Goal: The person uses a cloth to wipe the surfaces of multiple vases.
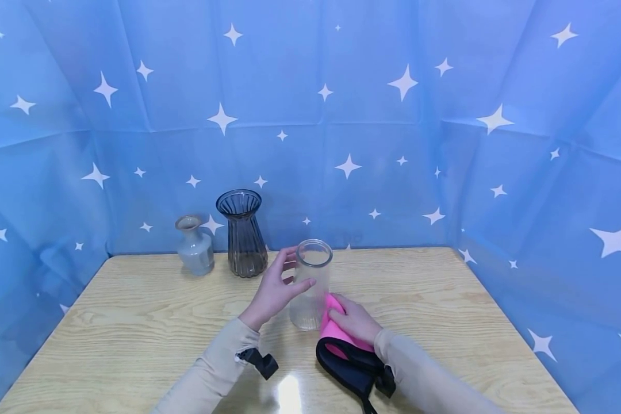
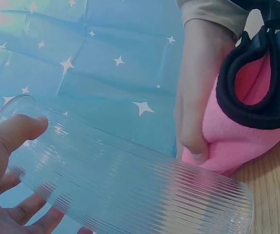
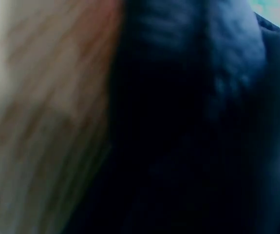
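Head view: we get bright, mostly even light, with one white glare patch [image 1: 288, 394] on the tabletop [image 1: 134, 339], nearer than the left hand [image 1: 274, 288]. Left wrist: we note pale haze above that hand, glints on the glass jar [image 2: 110, 161]. Right wrist: we see mostly dark, heavy blur.

Clear ribbed glass vase [image 1: 310, 307]: cylindrical, rim up, roughly upright at frame centre. Pink-and-black fabric piece [image 1: 344, 371]: soft, folded, black-edged; located lower centre, pink end at the vase's lower right side.

Looking forward and down from the head, closer from each wrist, sharing the jar [image 1: 310, 303] between head and left-wrist views.
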The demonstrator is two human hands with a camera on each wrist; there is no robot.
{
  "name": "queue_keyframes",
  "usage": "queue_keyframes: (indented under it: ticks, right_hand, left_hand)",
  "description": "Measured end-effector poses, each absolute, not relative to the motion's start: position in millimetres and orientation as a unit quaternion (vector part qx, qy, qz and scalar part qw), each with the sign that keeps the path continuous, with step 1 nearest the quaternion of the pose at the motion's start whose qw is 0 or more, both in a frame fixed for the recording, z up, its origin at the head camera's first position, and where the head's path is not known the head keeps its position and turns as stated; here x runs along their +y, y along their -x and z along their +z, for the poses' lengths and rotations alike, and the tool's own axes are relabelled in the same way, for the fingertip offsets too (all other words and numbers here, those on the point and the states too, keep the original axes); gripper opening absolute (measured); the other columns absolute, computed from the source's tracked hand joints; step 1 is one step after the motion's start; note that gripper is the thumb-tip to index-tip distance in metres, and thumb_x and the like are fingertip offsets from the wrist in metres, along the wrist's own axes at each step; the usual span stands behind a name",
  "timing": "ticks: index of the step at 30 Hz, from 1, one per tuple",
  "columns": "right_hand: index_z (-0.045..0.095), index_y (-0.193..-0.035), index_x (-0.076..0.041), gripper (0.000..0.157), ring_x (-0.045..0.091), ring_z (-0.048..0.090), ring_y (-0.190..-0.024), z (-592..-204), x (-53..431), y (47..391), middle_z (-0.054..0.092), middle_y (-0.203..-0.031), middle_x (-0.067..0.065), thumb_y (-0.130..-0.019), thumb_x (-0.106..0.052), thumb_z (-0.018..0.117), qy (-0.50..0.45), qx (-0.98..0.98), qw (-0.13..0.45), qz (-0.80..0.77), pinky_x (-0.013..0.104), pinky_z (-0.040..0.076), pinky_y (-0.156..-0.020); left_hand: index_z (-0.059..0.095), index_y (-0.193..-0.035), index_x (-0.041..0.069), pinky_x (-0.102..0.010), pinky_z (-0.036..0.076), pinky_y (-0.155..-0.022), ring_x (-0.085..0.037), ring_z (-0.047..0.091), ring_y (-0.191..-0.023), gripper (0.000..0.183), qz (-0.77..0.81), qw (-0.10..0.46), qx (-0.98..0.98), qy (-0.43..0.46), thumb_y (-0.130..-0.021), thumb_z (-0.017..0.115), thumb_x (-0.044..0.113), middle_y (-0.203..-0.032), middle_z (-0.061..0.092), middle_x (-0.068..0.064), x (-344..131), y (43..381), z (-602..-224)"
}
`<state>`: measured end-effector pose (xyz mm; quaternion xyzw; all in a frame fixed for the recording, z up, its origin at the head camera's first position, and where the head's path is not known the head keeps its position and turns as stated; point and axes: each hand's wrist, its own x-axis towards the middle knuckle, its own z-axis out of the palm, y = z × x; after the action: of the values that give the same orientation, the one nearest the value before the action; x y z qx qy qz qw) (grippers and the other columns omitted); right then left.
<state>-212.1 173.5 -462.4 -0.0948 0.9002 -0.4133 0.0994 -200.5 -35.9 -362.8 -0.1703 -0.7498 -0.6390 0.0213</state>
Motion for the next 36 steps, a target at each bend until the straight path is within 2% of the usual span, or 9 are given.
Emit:
queue_keyframes:
  ticks: [2, 9, 14, 17, 20, 25, 30, 32, 36]
  right_hand:
    - [0.048, -0.141, -0.01, 0.051, 0.018, 0.055, -0.082, -462, 173, 212, 0.062, -0.108, 0.008, -0.094, -0.028, 0.054, 0.1, 0.905, 0.099, -0.401, 0.039, 0.046, -0.081]
    - [0.05, -0.14, -0.009, 0.051, 0.017, 0.054, -0.081, -462, 172, 213, 0.063, -0.106, 0.007, -0.091, -0.026, 0.055, 0.095, 0.908, 0.101, -0.395, 0.036, 0.046, -0.078]
    - [0.05, -0.138, -0.008, 0.05, 0.018, 0.055, -0.087, -462, 172, 213, 0.061, -0.114, 0.01, -0.091, -0.023, 0.057, 0.074, 0.892, 0.091, -0.437, 0.038, 0.046, -0.082]
    - [0.05, -0.138, -0.007, 0.05, 0.021, 0.056, -0.095, -459, 171, 214, 0.059, -0.123, 0.013, -0.09, -0.021, 0.058, 0.068, 0.886, 0.059, -0.455, 0.042, 0.045, -0.089]
    - [0.05, -0.139, -0.008, 0.05, 0.021, 0.057, -0.096, -450, 171, 215, 0.058, -0.126, 0.014, -0.091, -0.019, 0.059, 0.08, 0.881, 0.022, -0.466, 0.043, 0.046, -0.09]
    - [0.051, -0.14, -0.014, 0.05, 0.018, 0.059, -0.08, -426, 173, 219, 0.06, -0.123, 0.013, -0.091, -0.015, 0.061, 0.114, 0.872, -0.019, -0.475, 0.037, 0.05, -0.078]
    - [0.051, -0.14, -0.015, 0.052, 0.017, 0.058, -0.074, -400, 176, 223, 0.06, -0.121, 0.015, -0.09, -0.014, 0.062, 0.155, 0.869, -0.048, -0.466, 0.034, 0.05, -0.072]
    - [0.05, -0.141, -0.014, 0.052, 0.017, 0.058, -0.071, -390, 176, 225, 0.061, -0.119, 0.016, -0.09, -0.014, 0.062, 0.171, 0.866, -0.053, -0.467, 0.034, 0.051, -0.067]
    - [0.051, -0.141, -0.019, 0.051, 0.018, 0.058, -0.059, -374, 177, 229, 0.062, -0.111, 0.016, -0.091, -0.015, 0.061, 0.182, 0.857, -0.044, -0.48, 0.035, 0.052, -0.055]
  left_hand:
    - [0.043, -0.138, 0.001, -0.059, 0.04, -0.1, -0.039, 0.045, -0.122, 0.062, -0.643, 0.018, -0.746, 0.172, -0.084, 0.074, 0.003, -0.129, 0.05, -0.021, -37, 201, -364]
    - [0.043, -0.139, 0.001, -0.06, 0.039, -0.101, -0.039, 0.045, -0.123, 0.063, -0.646, 0.015, -0.742, 0.179, -0.084, 0.073, 0.002, -0.13, 0.049, -0.023, -38, 204, -366]
    - [0.046, -0.138, 0.004, -0.057, 0.042, -0.099, -0.037, 0.048, -0.121, 0.062, -0.645, 0.021, -0.741, 0.183, -0.083, 0.075, 0.003, -0.128, 0.052, -0.021, -38, 209, -371]
    - [0.048, -0.137, 0.011, -0.051, 0.044, -0.099, -0.033, 0.05, -0.12, 0.062, -0.646, 0.023, -0.74, 0.186, -0.082, 0.077, 0.009, -0.128, 0.053, -0.016, -41, 220, -385]
    - [0.05, -0.137, 0.016, -0.047, 0.045, -0.1, -0.03, 0.051, -0.121, 0.063, -0.651, 0.017, -0.735, 0.19, -0.082, 0.079, 0.015, -0.129, 0.054, -0.012, -44, 231, -399]
    - [0.05, -0.139, 0.014, -0.046, 0.043, -0.101, -0.032, 0.05, -0.123, 0.064, -0.668, -0.001, -0.72, 0.188, -0.082, 0.078, 0.009, -0.13, 0.055, -0.013, -47, 232, -400]
    - [0.048, -0.142, 0.012, -0.046, 0.04, -0.104, -0.033, 0.048, -0.126, 0.065, -0.68, -0.021, -0.708, 0.189, -0.084, 0.075, 0.006, -0.137, 0.052, -0.013, -49, 232, -399]
    - [0.046, -0.143, 0.01, -0.047, 0.039, -0.105, -0.034, 0.047, -0.127, 0.065, -0.68, -0.024, -0.707, 0.193, -0.085, 0.074, 0.005, -0.138, 0.051, -0.014, -49, 232, -400]
    - [0.043, -0.145, 0.012, -0.051, 0.039, -0.104, -0.033, 0.043, -0.13, 0.066, -0.659, -0.005, -0.726, 0.196, -0.086, 0.073, 0.008, -0.141, 0.048, -0.014, -48, 229, -399]
